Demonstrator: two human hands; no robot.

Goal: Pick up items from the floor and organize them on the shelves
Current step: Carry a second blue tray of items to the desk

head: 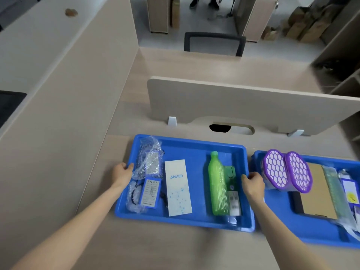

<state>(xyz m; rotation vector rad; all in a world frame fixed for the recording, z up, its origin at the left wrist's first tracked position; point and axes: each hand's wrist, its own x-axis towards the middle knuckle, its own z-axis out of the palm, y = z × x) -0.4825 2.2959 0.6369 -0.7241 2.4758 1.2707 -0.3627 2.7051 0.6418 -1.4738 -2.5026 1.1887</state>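
1. A blue tray [187, 151] sits flat on a light wood desk surface [136, 246], in front of a low divider panel [243, 102].
2. The left hand [122, 173] grips the tray's left rim, fingers curled closed over the edge.
3. The right hand [252, 183] grips the tray's right rim, fingers closed over the edge, thumb on top.
4. Tray contents, left to right: a bubble-wrap bag [149, 159] at the far left; a small blue-edged labelled pack [151, 192] just in front of it, lying on more clear wrap; a white box marked ANKER [178, 187] lying flat near the centre; a green bottle [217, 184] on its side, cap pointing away from the person; a green card package [232, 184] beside the bottle, partly beneath it.
5. A second blue tray [311, 234] stands just right of the first, rims nearly touching.
6. The second tray holds two purple honeycomb-patterned discs [286, 170] standing on edge, a flat brown cardboard piece [317, 193] and further packaged items at the right frame edge, too blurred to identify.
7. A black chair back [214, 42] stands beyond the desk.
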